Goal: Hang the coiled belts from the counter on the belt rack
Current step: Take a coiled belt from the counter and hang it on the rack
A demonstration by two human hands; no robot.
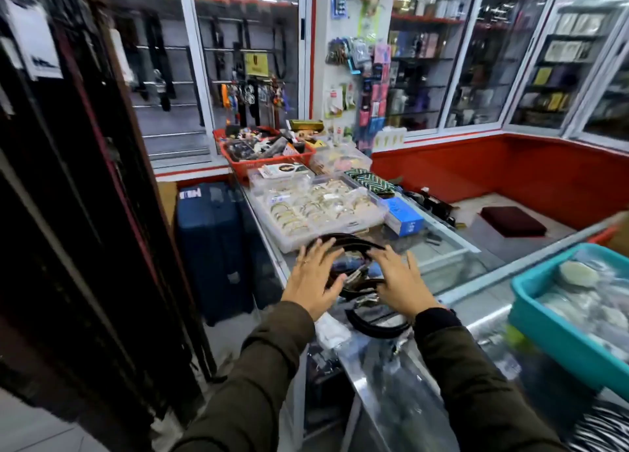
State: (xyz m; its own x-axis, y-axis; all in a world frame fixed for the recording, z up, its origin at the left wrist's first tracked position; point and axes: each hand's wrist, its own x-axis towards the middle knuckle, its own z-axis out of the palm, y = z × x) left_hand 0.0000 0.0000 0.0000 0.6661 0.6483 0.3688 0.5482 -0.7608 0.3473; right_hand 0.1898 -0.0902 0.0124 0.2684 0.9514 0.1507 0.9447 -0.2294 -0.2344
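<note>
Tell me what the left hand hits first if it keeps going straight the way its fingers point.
Probably the dark coiled belt on the glass counter: the left hand is spread just over it, fingers aimed forward. Beyond it lies the clear tray of bangles. Depth is uncertain.

I see glossy dark leather-look coiled belts (354, 247) on the glass, metal-edged counter (442, 257), beside a clear plastic tray (289, 237).

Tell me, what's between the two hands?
Dark coiled belts on the glass counter lie between the left hand and the right hand, seen in the head view.
</note>
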